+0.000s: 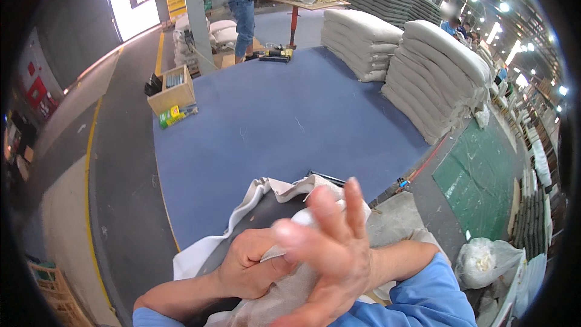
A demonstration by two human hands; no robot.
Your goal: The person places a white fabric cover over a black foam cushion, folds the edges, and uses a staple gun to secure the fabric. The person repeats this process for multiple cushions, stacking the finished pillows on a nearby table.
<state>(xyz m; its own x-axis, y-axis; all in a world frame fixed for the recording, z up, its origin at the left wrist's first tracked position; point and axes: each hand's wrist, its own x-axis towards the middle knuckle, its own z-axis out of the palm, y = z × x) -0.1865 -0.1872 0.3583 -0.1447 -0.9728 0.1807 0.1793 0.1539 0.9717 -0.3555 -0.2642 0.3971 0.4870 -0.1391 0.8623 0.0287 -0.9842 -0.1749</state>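
A piece of off-white fabric (272, 297) lies before me at the near edge of the blue-topped table, draped over a dark padded piece (254, 212). Its pale border curls up along the far side. My left hand (253, 260) is closed in a fist, pinching a fold of this fabric. Raised just right of it and nearer the camera, my right hand (333, 242) has its fingers spread and slightly blurred, with nothing seen in them. It hides part of the fabric and of the dark piece.
The blue tabletop (290, 121) carries a wooden box (175, 89) of strips, a green-yellow package (172, 116), a staple gun (277, 54) and stacked off-white cushions (439, 72). A person (241, 6) stands beyond at another table. A plastic bag (484, 260) lies at right.
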